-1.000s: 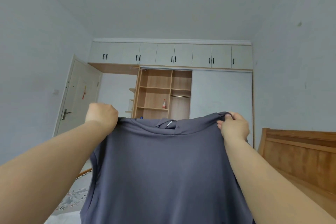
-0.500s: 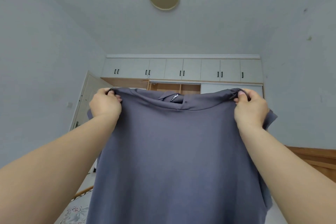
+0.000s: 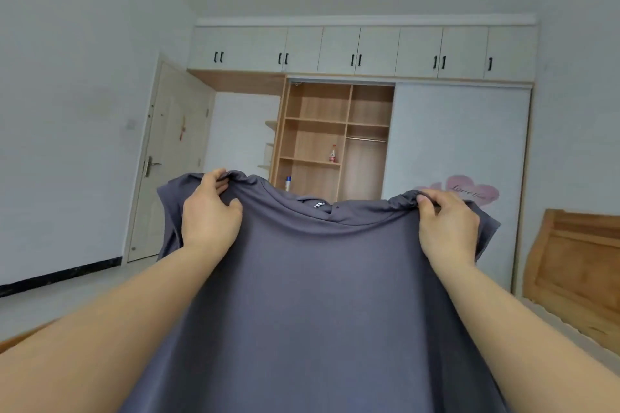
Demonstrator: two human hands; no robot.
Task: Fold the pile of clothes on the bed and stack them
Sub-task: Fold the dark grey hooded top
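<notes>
A dark grey short-sleeved cotton shirt [image 3: 312, 295] hangs spread out in the air in front of the camera, held up by its two shoulders, its body falling down and out of the bottom of the view; the collar with a small white-striped label sits at the top middle. The left hand [image 3: 209, 214] has a closed grip on the left shoulder seam, fingers curled over bunched fabric, the sleeve drooping to its left. The right hand [image 3: 448, 228] pinches the right shoulder in the same closed grip, thumb on the gathered cloth, the other sleeve hanging to its right. Far behind stands a tall wood and white wardrobe [image 3: 362, 111] with open light-wood shelves; a small red-capped bottle [image 3: 332, 153] stands on one shelf and a white bottle [image 3: 288, 183] just below. A pink heart sticker [image 3: 471, 191] marks the white sliding door. A pale room door [image 3: 167, 161] is at far left, a wooden bed headboard [image 3: 573, 271] at right.
</notes>
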